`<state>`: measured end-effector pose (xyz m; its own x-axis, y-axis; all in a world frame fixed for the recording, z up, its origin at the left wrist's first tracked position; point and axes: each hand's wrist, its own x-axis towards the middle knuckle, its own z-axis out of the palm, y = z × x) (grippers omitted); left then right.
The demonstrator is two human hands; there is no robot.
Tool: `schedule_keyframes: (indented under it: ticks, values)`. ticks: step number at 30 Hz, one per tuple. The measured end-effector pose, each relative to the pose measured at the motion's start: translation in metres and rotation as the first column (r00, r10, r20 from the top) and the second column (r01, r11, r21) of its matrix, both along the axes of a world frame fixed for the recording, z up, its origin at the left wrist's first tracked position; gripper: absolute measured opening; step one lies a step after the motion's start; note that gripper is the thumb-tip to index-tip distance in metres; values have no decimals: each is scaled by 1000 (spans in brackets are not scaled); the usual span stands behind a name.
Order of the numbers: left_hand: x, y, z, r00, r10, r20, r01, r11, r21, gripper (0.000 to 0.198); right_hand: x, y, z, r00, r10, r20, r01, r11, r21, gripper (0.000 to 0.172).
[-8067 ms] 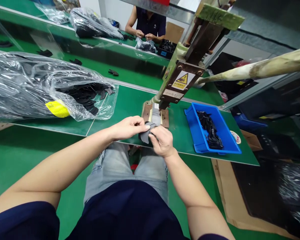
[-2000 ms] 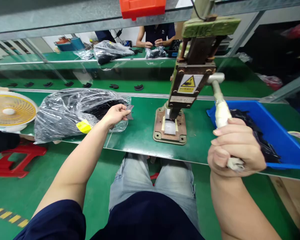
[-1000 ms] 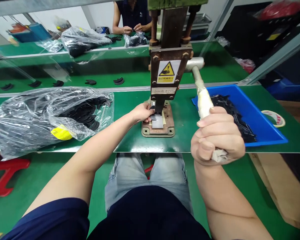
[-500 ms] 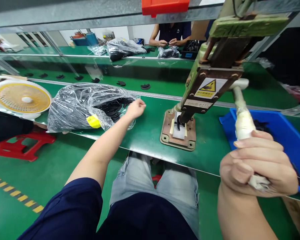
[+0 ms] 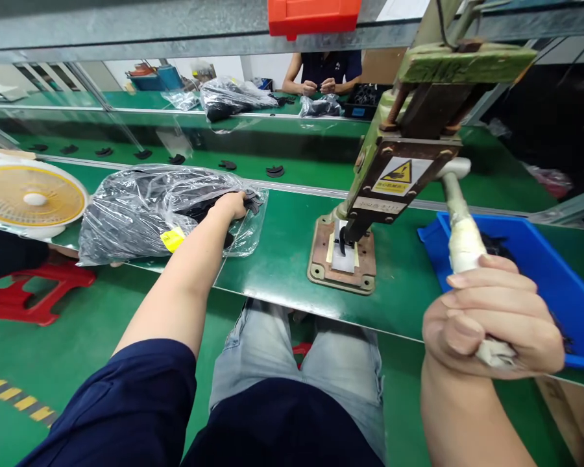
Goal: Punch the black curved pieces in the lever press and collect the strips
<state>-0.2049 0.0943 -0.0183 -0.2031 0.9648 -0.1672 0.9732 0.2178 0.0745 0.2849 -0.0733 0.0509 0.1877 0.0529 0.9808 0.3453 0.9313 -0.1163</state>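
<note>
My left hand (image 5: 233, 205) reaches into the mouth of a clear plastic bag (image 5: 126, 214) full of black curved parts (image 5: 197, 209). Its fingers touch the parts near the bag's right end, and the fingertips are mostly hidden. My right hand (image 5: 494, 318) is wrapped round the taped lever handle (image 5: 463, 237) of a green hand press (image 5: 394, 155). Under the ram of the press, a small black part (image 5: 342, 243) is on a light metal plate (image 5: 343, 261), which is fixed to the brown base (image 5: 316, 266).
A blue bin (image 5: 559, 279) with black parts stands right of the press. At the left are a fan (image 5: 34, 198) and a red stool (image 5: 43, 301). Several black parts (image 5: 274, 171) lie in a row behind a metal rail. Across the bench sits another person (image 5: 324, 68).
My left hand has moved left from beside the bag's opening onto the black parts inside it. My right hand keeps its grip on the lever. The view has shifted slightly.
</note>
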Motion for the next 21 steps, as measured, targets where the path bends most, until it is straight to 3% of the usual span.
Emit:
schedule_keyframes:
  ticks: [5, 9, 15, 18, 21]
  values:
    - [-3, -29, 14, 982, -22, 186, 40, 995, -93, 46, -2, 0, -1, 999, 14, -34, -15, 1000, -9, 52]
    - [-6, -50, 25, 941, -42, 337, 76, 993, -89, 47, -3, -1, -1, 1000, 12, -20, -12, 1000, -8, 49]
    - [7, -56, 17, 951, -105, 290, 107, 994, 10, 56, -2, -11, 3, 1000, 4, 19, -2, 995, -95, 43]
    - [14, -55, 14, 966, -103, 236, 98, 995, 31, 45, -2, -15, 5, 999, 13, 44, -8, 993, -119, 37]
    - [15, -58, 20, 956, -86, 280, 74, 996, 53, 28, -2, -19, 7, 997, 12, 78, -3, 993, -119, 31]
